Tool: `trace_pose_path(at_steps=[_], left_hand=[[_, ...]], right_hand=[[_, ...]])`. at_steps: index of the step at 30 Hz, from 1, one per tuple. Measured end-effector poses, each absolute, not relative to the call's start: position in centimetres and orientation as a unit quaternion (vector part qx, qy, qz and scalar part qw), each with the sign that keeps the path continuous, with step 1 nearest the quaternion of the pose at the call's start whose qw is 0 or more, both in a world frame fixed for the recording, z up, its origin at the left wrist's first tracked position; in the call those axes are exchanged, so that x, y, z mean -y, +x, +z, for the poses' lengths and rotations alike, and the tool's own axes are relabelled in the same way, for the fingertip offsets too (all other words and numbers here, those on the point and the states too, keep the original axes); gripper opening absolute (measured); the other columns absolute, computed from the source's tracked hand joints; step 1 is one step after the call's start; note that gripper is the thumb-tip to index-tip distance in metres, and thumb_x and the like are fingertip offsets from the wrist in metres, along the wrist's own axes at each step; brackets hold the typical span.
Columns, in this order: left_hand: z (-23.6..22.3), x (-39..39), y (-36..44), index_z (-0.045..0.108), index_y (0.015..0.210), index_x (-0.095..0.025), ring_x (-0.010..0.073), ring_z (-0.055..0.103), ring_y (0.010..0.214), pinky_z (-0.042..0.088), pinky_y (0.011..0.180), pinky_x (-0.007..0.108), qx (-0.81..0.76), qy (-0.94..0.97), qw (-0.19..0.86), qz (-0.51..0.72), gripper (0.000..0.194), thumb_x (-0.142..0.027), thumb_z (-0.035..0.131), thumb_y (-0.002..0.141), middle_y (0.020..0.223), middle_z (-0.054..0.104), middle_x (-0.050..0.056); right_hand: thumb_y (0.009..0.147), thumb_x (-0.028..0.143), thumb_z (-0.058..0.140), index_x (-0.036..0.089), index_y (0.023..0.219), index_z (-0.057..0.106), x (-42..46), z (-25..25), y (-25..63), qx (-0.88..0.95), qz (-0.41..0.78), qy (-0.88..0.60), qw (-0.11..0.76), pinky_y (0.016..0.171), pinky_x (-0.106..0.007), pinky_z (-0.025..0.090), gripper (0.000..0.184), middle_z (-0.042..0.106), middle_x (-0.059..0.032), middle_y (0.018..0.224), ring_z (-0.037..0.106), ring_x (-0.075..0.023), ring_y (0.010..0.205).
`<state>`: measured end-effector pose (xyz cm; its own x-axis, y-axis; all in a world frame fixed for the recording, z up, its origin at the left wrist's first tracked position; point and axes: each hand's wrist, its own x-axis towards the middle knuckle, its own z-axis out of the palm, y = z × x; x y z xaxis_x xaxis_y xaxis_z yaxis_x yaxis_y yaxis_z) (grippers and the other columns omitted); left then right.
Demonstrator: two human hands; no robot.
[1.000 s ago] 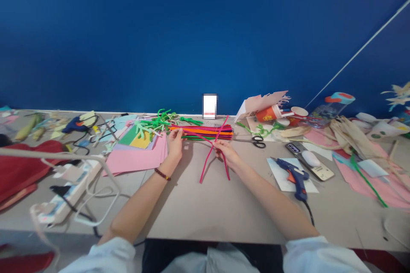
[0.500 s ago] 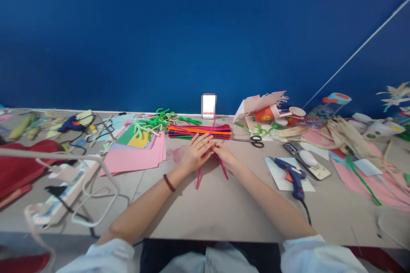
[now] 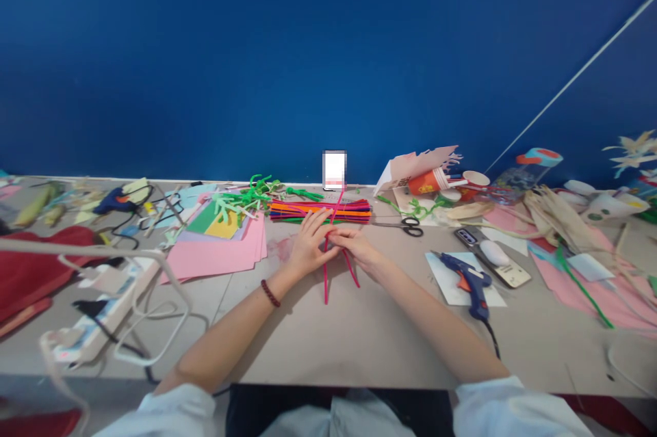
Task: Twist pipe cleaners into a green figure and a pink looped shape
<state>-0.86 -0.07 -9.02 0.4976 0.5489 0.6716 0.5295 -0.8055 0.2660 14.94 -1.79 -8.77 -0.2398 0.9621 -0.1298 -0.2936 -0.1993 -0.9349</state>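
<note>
At the bottom edge of the frame, pale sleeves (image 3: 174,413) are pushed up on both forearms, and a dark red beaded bracelet (image 3: 270,293) circles the left wrist. At lower left, a white power strip (image 3: 116,303) with plugs and cables lies on the grey table (image 3: 308,341). Just below the centre, two ends of the bright pink fuzzy stems (image 3: 326,286) hang down beneath the hands, while another end slants up above them. The right hand (image 3: 355,244) has its thumb and fingers pinched together on the stems; the left hand (image 3: 311,242) meets it with fingers stretched out, and whether it grips or merely touches the stems I cannot tell. Right of centre, a blue glue gun (image 3: 469,277) rests on white paper (image 3: 441,293), with a phone (image 3: 514,277) beside it. Left of centre lie pink sheets (image 3: 213,256). Just beyond the hands sits a bundle of coloured stems (image 3: 354,208), black-handled scissors (image 3: 412,226) to its right, and green fuzzy pieces (image 3: 259,187) up and to its left. Farther back, right of centre, a red cup (image 3: 426,181) lies tipped over near the blue wall (image 3: 328,47), which fills the upper frame.
</note>
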Motion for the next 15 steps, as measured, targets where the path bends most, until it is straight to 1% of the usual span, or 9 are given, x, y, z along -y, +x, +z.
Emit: trace_pose_path(at_steps=[4, 6, 8, 12, 15], left_hand=[[-9.0, 0.6, -0.6, 0.058, 0.107, -0.019, 0.0297, 0.028, 0.137, 0.023, 0.111, 0.054, -0.349, 0.841, -0.003, 0.413, 0.033, -0.03, 0.061, 0.076, 0.144, 0.039, 0.014], [-8.8, 0.7, -0.5, 0.057, 0.108, -0.019, 0.0303, 0.027, 0.138, 0.021, 0.111, 0.054, -0.358, 0.835, -0.009, 0.418, 0.034, -0.027, 0.061, 0.075, 0.145, 0.036, 0.014], [-8.7, 0.8, -0.4, 0.057, 0.108, -0.019, 0.0301, 0.027, 0.138, 0.019, 0.112, 0.054, -0.359, 0.835, -0.017, 0.416, 0.034, -0.026, 0.06, 0.075, 0.145, 0.036, 0.014], [-8.5, 0.6, -0.6, 0.057, 0.106, -0.018, 0.0291, 0.031, 0.136, 0.019, 0.112, 0.054, -0.344, 0.834, -0.047, 0.429, 0.031, -0.025, 0.059, 0.076, 0.14, 0.044, 0.015], [-8.9, 0.4, -0.8, 0.059, 0.103, -0.019, 0.0274, 0.039, 0.132, 0.018, 0.113, 0.054, -0.324, 0.831, -0.081, 0.445, 0.026, -0.021, 0.059, 0.077, 0.131, 0.053, 0.013]], right_hand=[[0.061, 0.037, 0.078, 0.017, 0.075, 0.073, 1.8, -7.7, 15.0, 0.475, 0.623, -0.396, 0.479, 0.069, -0.025, 0.043, 0.025, 0.067, -0.0033, 0.081, 0.057, -0.015, 0.076], [0.061, 0.036, 0.078, 0.017, 0.073, 0.073, 2.0, -7.0, 15.1, 0.478, 0.621, -0.396, 0.479, 0.066, -0.024, 0.041, 0.023, 0.066, -0.003, 0.079, 0.055, -0.0137, 0.073], [0.061, 0.035, 0.077, 0.017, 0.072, 0.072, 2.2, -6.4, 15.1, 0.473, 0.622, -0.404, 0.476, 0.061, -0.022, 0.037, 0.022, 0.064, -0.0017, 0.075, 0.051, -0.0112, 0.066], [0.061, 0.037, 0.077, 0.016, 0.072, 0.071, 2.4, -5.7, 15.3, 0.46, 0.631, -0.426, 0.457, 0.05, -0.021, 0.028, 0.024, 0.058, 0.0013, 0.065, 0.039, -0.0067, 0.052], [0.065, 0.041, 0.074, 0.016, 0.069, 0.068, 2.4, -5.5, 15.5, 0.465, 0.638, -0.428, 0.44, 0.049, -0.021, 0.027, 0.027, 0.053, 0.0026, 0.058, 0.039, -0.0068, 0.051]])
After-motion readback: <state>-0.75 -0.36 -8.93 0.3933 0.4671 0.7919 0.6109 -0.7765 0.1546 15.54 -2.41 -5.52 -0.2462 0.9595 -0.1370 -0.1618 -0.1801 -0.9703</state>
